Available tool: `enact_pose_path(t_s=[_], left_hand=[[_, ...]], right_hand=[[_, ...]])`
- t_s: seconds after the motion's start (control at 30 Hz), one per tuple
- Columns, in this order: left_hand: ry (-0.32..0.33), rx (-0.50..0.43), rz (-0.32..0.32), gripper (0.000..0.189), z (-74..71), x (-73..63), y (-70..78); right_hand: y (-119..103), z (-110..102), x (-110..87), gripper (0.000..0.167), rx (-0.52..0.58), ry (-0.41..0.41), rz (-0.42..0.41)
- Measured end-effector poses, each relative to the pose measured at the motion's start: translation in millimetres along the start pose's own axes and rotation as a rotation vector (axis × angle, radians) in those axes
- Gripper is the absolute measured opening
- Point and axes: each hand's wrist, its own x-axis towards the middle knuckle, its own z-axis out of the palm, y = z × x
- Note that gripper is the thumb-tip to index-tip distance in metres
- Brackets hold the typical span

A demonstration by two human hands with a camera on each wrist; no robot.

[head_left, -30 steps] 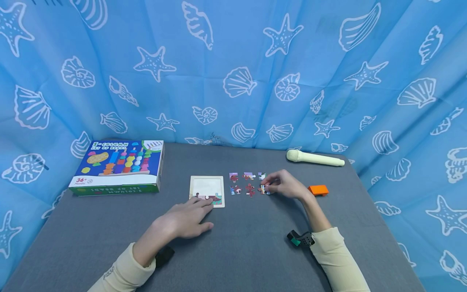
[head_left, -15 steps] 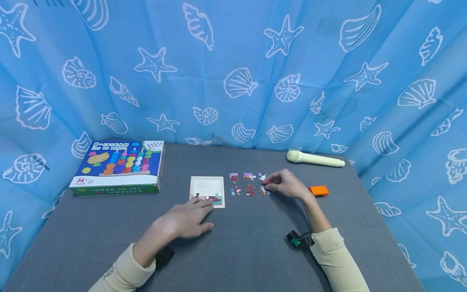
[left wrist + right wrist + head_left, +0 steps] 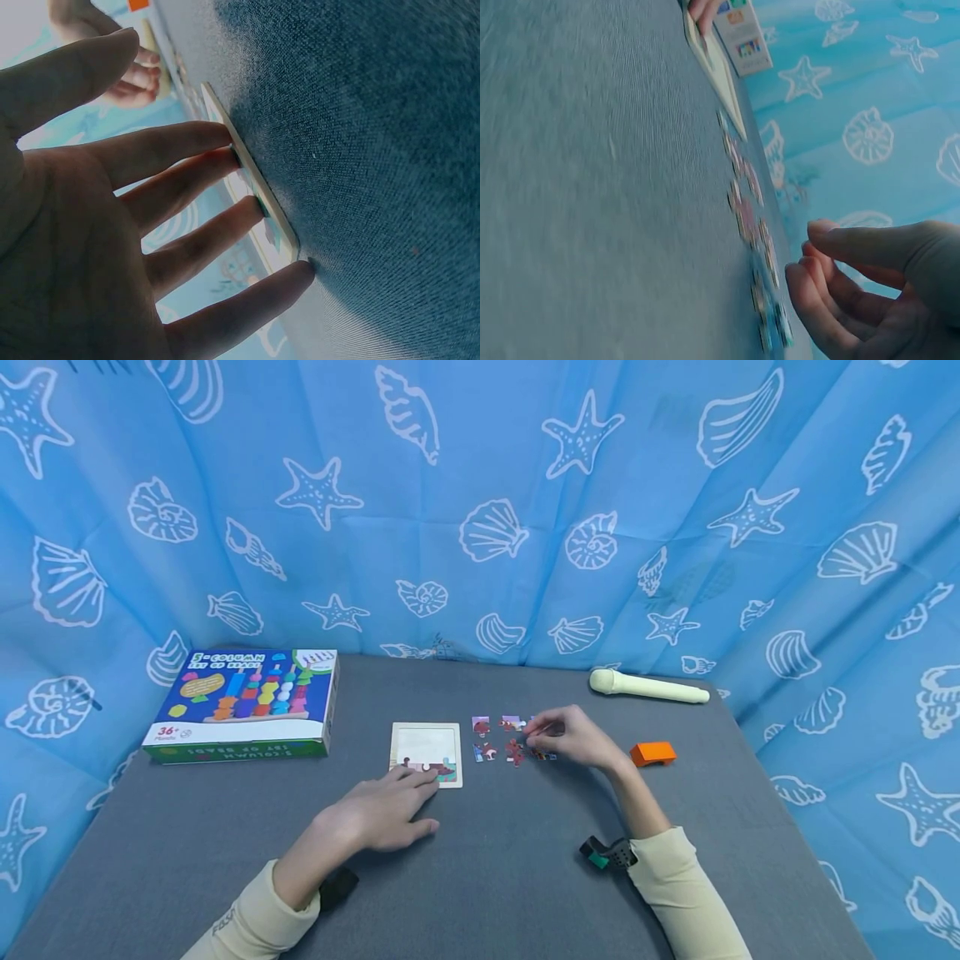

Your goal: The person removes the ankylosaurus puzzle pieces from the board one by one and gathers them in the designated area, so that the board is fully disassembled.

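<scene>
A square wooden puzzle tray point(image 3: 427, 740) lies at mid-table, with joined pieces along its lower edge and bare white board above. My left hand point(image 3: 378, 814) rests its spread fingertips on the tray's near edge; the left wrist view shows those fingers point(image 3: 202, 232) stretched out over the rim. To the tray's right lie two rows of loose jigsaw pieces, including a reddish-brown jigsaw piece point(image 3: 514, 752). My right hand point(image 3: 573, 739) hovers over the right end of these rows, partly covering the pieces there. Its thumb and fingers are bent and apart, with nothing between them point(image 3: 870, 292).
A boxed bead set point(image 3: 243, 706) lies at the back left. At the back right is a pale toy microphone point(image 3: 648, 686), and an orange block point(image 3: 653, 753) sits beyond the right hand. A blue shell-print curtain point(image 3: 465, 527) hangs behind the grey tabletop point(image 3: 480, 877).
My right hand has shifted left from the rightmost loose pieces toward the middle of the rows. The left hand and the tray stay where they were.
</scene>
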Motion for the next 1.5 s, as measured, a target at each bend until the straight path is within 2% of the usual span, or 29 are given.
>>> enact_pose_path(t_s=[0.37,0.8,0.97,1.33,1.5], left_hand=[[0.001,0.002,-0.002,0.066,-2.1,-0.4,0.3],[0.022,0.059,0.008,0.067,-0.5,-0.8,1.8],[0.030,0.091,0.011,0.069,0.2,-4.8,5.2],[-0.013,0.111,0.002,0.070,2.3,-11.0,15.0],[-0.044,0.090,-0.015,0.070,3.6,-12.9,17.5]], right_hand=[[-26,30,16.4,0.019,0.076,-0.074,-0.028],[-54,69,44.7,0.019,0.071,-0.136,-0.094],[-61,84,54.9,0.018,0.070,-0.167,-0.122],[-78,109,77.7,0.019,0.063,-0.256,-0.199],[-87,117,85.5,0.015,-0.019,-0.257,-0.159]])
